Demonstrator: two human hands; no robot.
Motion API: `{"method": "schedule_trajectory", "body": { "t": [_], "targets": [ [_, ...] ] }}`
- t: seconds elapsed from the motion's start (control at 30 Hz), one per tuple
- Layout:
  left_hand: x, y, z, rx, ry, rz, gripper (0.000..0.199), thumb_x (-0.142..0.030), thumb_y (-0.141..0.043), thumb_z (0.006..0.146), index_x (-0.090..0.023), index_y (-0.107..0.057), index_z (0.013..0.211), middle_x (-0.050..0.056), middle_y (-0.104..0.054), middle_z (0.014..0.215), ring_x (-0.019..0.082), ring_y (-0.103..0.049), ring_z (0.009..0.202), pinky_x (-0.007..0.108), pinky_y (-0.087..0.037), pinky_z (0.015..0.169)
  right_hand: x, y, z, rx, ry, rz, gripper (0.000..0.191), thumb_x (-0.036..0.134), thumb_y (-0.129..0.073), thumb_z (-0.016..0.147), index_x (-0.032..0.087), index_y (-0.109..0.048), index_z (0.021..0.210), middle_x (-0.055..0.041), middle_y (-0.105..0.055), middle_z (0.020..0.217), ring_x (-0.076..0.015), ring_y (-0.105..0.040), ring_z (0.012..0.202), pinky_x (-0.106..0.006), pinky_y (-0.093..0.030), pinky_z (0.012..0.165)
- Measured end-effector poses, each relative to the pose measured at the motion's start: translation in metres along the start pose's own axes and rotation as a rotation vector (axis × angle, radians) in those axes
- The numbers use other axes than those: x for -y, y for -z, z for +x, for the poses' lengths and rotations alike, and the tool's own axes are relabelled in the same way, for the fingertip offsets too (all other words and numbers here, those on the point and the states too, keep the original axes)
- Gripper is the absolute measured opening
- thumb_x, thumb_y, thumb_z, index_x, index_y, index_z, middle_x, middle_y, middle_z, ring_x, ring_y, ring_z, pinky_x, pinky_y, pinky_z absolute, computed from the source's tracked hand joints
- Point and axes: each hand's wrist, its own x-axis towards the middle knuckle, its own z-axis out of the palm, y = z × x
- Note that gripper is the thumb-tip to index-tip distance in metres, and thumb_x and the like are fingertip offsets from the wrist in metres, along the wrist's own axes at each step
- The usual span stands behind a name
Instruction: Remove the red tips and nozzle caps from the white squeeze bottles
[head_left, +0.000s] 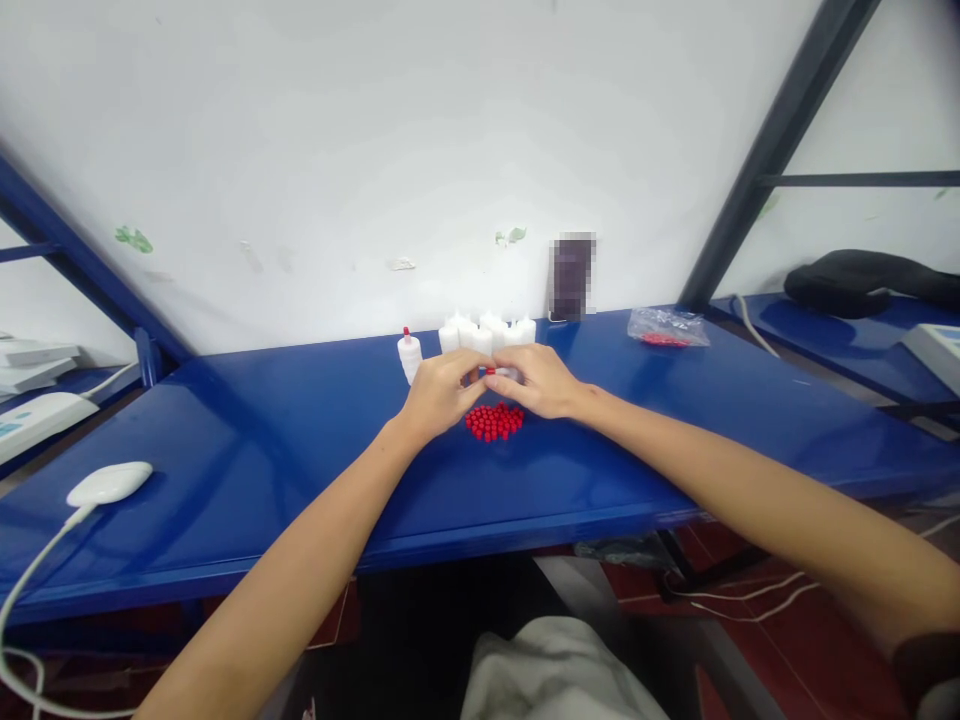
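My left hand (448, 390) is closed, its fingers curled in against my right hand's fingertips. Whatever it grips is hidden. Thumb and fingers of my right hand (544, 380) pinch around a small red cap (490, 371). Something white shows in the gap behind my right thumb; I cannot tell whether it is held. Just below the hands lies a pile of small red caps (495, 422). Behind them stand several white plastic bottles (481, 335) with pointed tops. To the left of these, a white bottle (410, 356) with a red cap stands partly behind my left hand.
A clear plastic bag (667, 327) with red pieces lies at the back right of the blue table (300, 440). A dark phone-like object (571, 278), blurred out, leans on the wall. At the left edge rests a white device (110, 483) with a cable.
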Motion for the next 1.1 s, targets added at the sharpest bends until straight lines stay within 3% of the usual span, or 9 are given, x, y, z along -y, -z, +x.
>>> {"method": "schedule_trajectory", "body": {
  "t": [0.27, 0.43, 0.53, 0.63, 0.7, 0.8, 0.9, 1.1],
  "targets": [
    [-0.01, -0.002, 0.001, 0.067, 0.026, -0.016, 0.014, -0.019, -0.057, 0.09, -0.017, -0.069, 0.097, -0.001, -0.063, 0.066, 0.01, -0.053, 0.056, 0.022, -0.041, 0.056, 0.009, 0.002, 0.0, 0.026, -0.084, 0.098, 0.045, 0.048, -0.041, 0.096, 0.018, -0.071, 0.081, -0.0018, -0.061, 0.067, -0.0136, -0.048, 0.062, -0.028, -0.028, 0.062],
    [-0.016, 0.0, 0.001, 0.147, 0.047, -0.023, 0.026, -0.017, -0.053, 0.091, -0.018, -0.064, 0.114, -0.003, -0.059, 0.063, 0.011, -0.053, 0.054, 0.022, -0.041, 0.057, 0.008, 0.003, 0.0, -0.003, -0.067, 0.092, 0.038, 0.044, -0.041, 0.096, 0.018, -0.065, 0.083, -0.0021, -0.061, 0.07, -0.0148, -0.049, 0.063, -0.028, -0.03, 0.063],
    [-0.015, 0.002, 0.001, 0.166, 0.084, -0.047, 0.021, -0.02, -0.047, 0.096, -0.018, -0.06, 0.112, -0.004, -0.057, 0.062, 0.011, -0.05, 0.051, 0.022, -0.039, 0.055, 0.006, 0.004, -0.001, 0.01, -0.053, 0.11, 0.037, 0.049, -0.038, 0.098, 0.019, -0.061, 0.098, -0.0003, -0.059, 0.07, -0.0154, -0.05, 0.063, -0.028, -0.032, 0.064],
    [-0.009, 0.007, 0.0, 0.104, 0.153, -0.044, 0.013, -0.025, -0.049, 0.097, -0.018, -0.058, 0.1, -0.005, -0.052, 0.056, 0.01, -0.048, 0.049, 0.023, -0.036, 0.053, 0.001, 0.003, -0.001, 0.029, -0.074, 0.138, 0.037, 0.049, -0.036, 0.1, 0.021, -0.058, 0.11, 0.0006, -0.06, 0.071, -0.0167, -0.053, 0.066, -0.028, -0.035, 0.067],
    [-0.002, 0.012, -0.001, 0.091, 0.204, 0.014, 0.012, -0.028, -0.052, 0.094, -0.018, -0.058, 0.09, -0.005, -0.052, 0.055, 0.011, -0.048, 0.049, 0.023, -0.036, 0.053, -0.005, 0.0, 0.0, 0.017, -0.135, 0.225, 0.032, 0.042, -0.037, 0.099, 0.02, -0.06, 0.102, 0.001, -0.057, 0.068, -0.0164, -0.054, 0.064, -0.028, -0.038, 0.065],
    [0.007, 0.018, -0.003, 0.168, 0.249, 0.192, 0.015, -0.028, -0.057, 0.089, -0.018, -0.058, 0.078, -0.001, -0.057, 0.058, 0.014, -0.05, 0.053, 0.026, -0.036, 0.055, -0.013, -0.007, 0.004, 0.014, -0.288, 0.505, 0.025, 0.033, -0.04, 0.093, 0.018, -0.06, 0.09, 0.0009, -0.056, 0.066, -0.0145, -0.054, 0.057, -0.027, -0.041, 0.059],
    [0.012, 0.019, -0.003, 0.222, 0.243, 0.308, 0.016, -0.029, -0.059, 0.088, -0.018, -0.062, 0.075, 0.003, -0.06, 0.062, 0.02, -0.055, 0.066, 0.031, -0.039, 0.062, -0.019, -0.012, 0.008, -0.001, -0.372, 0.714, 0.022, 0.034, -0.048, 0.088, 0.017, -0.062, 0.085, -0.0005, -0.058, 0.068, -0.0142, -0.057, 0.057, -0.026, -0.043, 0.057],
    [0.006, 0.014, 0.002, 0.168, 0.252, 0.404, 0.012, -0.027, -0.062, 0.084, -0.018, -0.068, 0.079, 0.005, -0.061, 0.06, 0.027, -0.054, 0.079, 0.048, -0.042, 0.086, -0.019, -0.013, 0.009, 0.0, -0.376, 0.757, 0.024, 0.036, -0.054, 0.085, 0.016, -0.063, 0.077, -0.0018, -0.061, 0.065, -0.0147, -0.058, 0.06, -0.027, -0.044, 0.061]
  ]
}}
